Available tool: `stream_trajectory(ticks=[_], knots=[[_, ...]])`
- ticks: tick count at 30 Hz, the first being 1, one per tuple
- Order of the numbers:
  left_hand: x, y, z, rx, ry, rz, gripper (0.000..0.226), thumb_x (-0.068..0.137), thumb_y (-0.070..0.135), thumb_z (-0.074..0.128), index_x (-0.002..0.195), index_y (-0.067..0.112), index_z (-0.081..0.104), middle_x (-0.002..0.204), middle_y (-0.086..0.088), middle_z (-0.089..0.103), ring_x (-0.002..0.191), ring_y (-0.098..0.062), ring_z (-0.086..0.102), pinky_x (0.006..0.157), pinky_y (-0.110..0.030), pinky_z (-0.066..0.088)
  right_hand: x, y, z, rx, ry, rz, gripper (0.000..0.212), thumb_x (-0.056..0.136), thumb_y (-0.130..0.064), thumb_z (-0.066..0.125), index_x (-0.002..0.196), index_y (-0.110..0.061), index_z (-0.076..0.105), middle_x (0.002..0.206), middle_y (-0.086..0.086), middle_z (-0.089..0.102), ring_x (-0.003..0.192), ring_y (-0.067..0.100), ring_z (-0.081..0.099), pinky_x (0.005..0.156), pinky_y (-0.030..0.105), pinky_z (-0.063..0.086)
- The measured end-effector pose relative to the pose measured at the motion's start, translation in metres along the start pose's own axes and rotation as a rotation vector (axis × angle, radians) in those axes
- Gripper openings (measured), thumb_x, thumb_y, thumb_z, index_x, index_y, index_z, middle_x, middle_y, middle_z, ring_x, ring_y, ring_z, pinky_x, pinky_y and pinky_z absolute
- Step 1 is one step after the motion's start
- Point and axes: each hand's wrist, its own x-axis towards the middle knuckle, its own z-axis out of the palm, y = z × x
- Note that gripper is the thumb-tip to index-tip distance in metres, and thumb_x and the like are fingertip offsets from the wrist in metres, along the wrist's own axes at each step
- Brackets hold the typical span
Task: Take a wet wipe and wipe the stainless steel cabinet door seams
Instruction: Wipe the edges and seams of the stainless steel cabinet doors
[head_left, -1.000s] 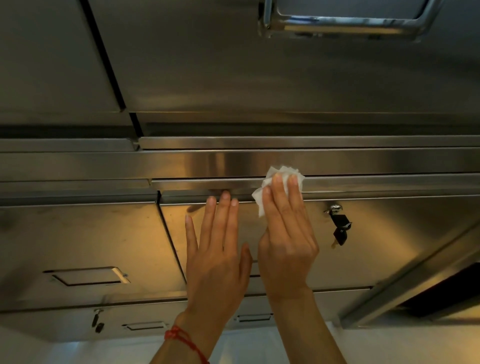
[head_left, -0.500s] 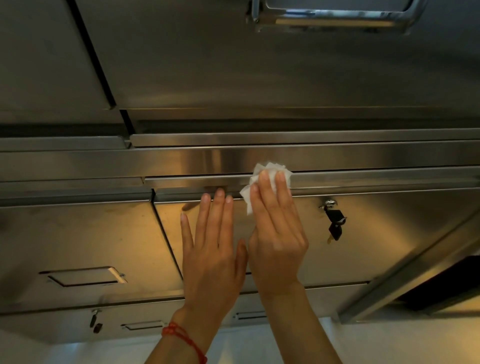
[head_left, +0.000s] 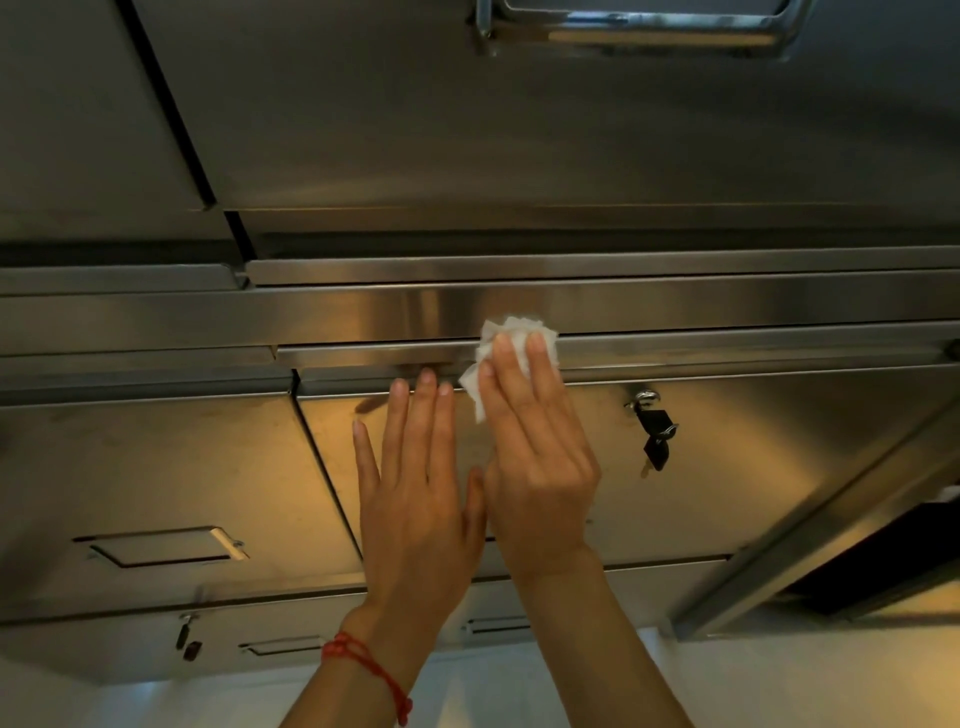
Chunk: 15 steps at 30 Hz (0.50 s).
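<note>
— Head view: where's our wet wipe (head_left: 511, 353)?
— On the door seam (head_left: 363, 349), left of the keys (head_left: 655, 439), pressed under our right hand (head_left: 537, 462)'s straight fingers; left hand (head_left: 418, 499) flat beside it.

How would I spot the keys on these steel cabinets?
Find the cabinet door that both hands rest on. Near its top edge, right of the right hand pressing the white wipe, black-headed keys hang from a lock, the door's only dark dangling thing.

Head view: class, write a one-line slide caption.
Right hand presses a wet wipe along the steel cabinet door's top seam; left hand rests flat beside it.
</note>
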Motion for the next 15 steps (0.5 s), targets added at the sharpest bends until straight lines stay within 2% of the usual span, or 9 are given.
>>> stream_trajectory(ticks=[2,6,11,15], knots=[[0.0,0.0,0.0,-0.003,-0.012,-0.007,0.062,0.086,0.028,0.043,0.14,0.002,0.025,0.147,-0.018,0.028,0.139,-0.029,0.015,0.11,-0.056,0.014,0.003,-0.002,-0.001,0.031,-0.017,-0.019,0.029,0.099,-0.013,0.044,0.107,0.003,0.067,0.117,0.017,0.063,0.115,0.034,0.056,0.099,0.041,0.046],[0.001,0.002,-0.002,0.001,-0.022,-0.032,0.06,0.087,0.026,0.04,0.139,-0.001,0.033,0.147,-0.019,0.033,0.14,-0.028,0.016,0.11,-0.056,0.015,0.003,0.007,-0.007,0.011,-0.005,-0.03,0.032,0.101,-0.011,0.04,0.107,0.002,0.068,0.118,0.016,0.063,0.116,0.033,0.056,0.099,0.041,0.045],[0.001,0.005,-0.002,0.025,-0.041,-0.057,0.063,0.085,0.028,0.038,0.141,0.003,0.026,0.148,-0.017,0.032,0.14,-0.026,0.013,0.111,-0.055,0.014,0.001,0.03,-0.013,-0.033,0.031,0.032,0.026,0.097,-0.011,0.048,0.108,0.004,0.067,0.117,0.018,0.063,0.115,0.036,0.056,0.095,0.046,0.049],[0.002,0.009,-0.002,0.018,-0.049,-0.086,0.064,0.084,0.029,0.037,0.141,0.0,0.031,0.148,-0.018,0.032,0.14,-0.027,0.014,0.11,-0.057,0.016,-0.001,0.023,-0.012,-0.031,0.034,0.07,0.027,0.098,-0.012,0.047,0.11,0.004,0.065,0.118,0.017,0.062,0.116,0.036,0.056,0.098,0.043,0.047]])
